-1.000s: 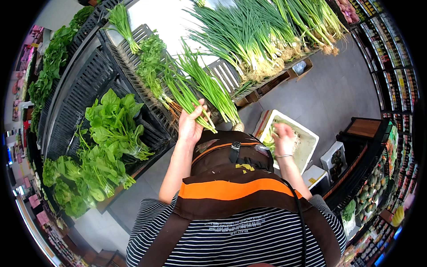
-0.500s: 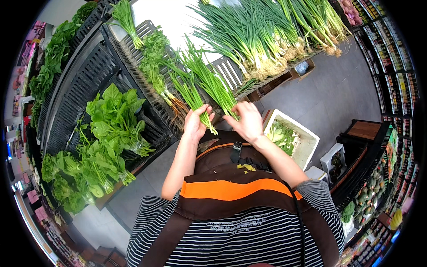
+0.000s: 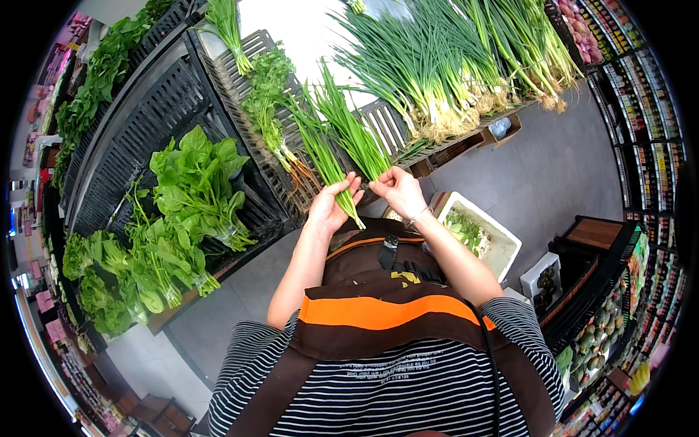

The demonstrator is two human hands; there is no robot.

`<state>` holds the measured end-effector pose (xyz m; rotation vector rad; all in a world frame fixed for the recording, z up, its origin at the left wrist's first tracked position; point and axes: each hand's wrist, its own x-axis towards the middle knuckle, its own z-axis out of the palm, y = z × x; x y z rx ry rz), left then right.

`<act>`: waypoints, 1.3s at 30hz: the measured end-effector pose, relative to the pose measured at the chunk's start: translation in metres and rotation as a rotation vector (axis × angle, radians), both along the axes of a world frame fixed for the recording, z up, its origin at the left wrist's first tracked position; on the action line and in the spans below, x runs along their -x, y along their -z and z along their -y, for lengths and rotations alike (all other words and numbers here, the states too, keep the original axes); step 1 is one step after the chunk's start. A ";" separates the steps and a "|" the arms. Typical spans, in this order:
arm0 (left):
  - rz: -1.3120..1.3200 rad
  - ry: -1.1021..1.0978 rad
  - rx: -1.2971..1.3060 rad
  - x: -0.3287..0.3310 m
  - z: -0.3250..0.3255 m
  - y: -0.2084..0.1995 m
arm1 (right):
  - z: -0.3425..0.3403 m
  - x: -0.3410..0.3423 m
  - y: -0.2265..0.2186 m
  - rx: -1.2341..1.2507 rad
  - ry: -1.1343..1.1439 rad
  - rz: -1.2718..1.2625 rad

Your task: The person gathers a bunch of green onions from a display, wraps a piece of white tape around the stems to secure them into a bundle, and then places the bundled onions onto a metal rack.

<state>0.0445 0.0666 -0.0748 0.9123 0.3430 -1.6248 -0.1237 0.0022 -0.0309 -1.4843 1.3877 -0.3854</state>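
My left hand (image 3: 331,206) is closed round a thin bunch of green chives (image 3: 319,148), whose pale cut ends stick out below the palm. A second bunch of chives (image 3: 354,134) lies beside it, its tops resting on the black slatted display. At the lower ends of that bunch, my right hand (image 3: 401,194) has its thumb and fingers pinched together on some stalks. How many stalks it grips cannot be made out. Coriander with brown roots (image 3: 271,109) lies just left of the chives.
Spring onions (image 3: 437,80) with pale roots spread over the display at the far right. Bundles of leafy greens (image 3: 193,189) fill a black crate (image 3: 145,124) on the left. A white foam box (image 3: 501,246) holding leaf scraps stands on the floor by my right forearm.
My right hand's fingers have drawn together on the ends of the right-hand chives. My left hand keeps its bunch and has shifted slightly nearer to me; the whole view has moved a little.
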 end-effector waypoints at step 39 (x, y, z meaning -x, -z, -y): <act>0.275 -0.001 -0.071 0.007 0.001 -0.004 | -0.001 0.003 0.009 0.391 -0.156 -0.316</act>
